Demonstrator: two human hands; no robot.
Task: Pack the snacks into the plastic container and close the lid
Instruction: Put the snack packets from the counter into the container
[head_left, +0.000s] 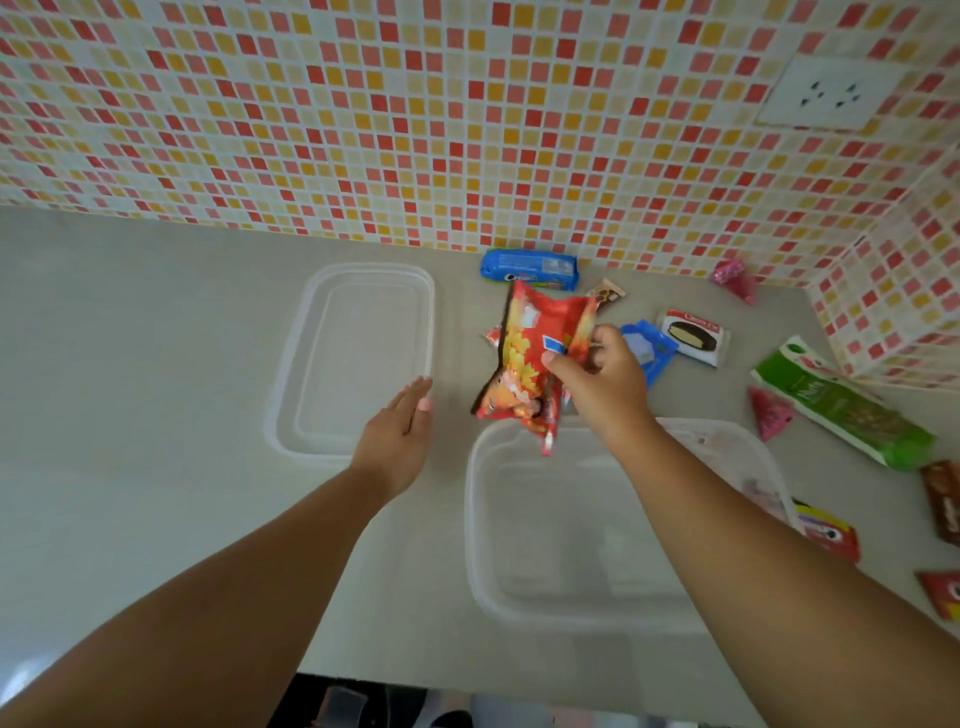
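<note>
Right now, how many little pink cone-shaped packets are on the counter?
2. One pink packet lies by the tiled wall at the far right; the other pink packet sits beside the green pack. The arm could hide more.

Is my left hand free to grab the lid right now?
Probably yes. The left hand is open and empty, its fingertips right at the near corner of the clear lid, with nothing lying between them. The right hand holds the red snack packet.
</note>
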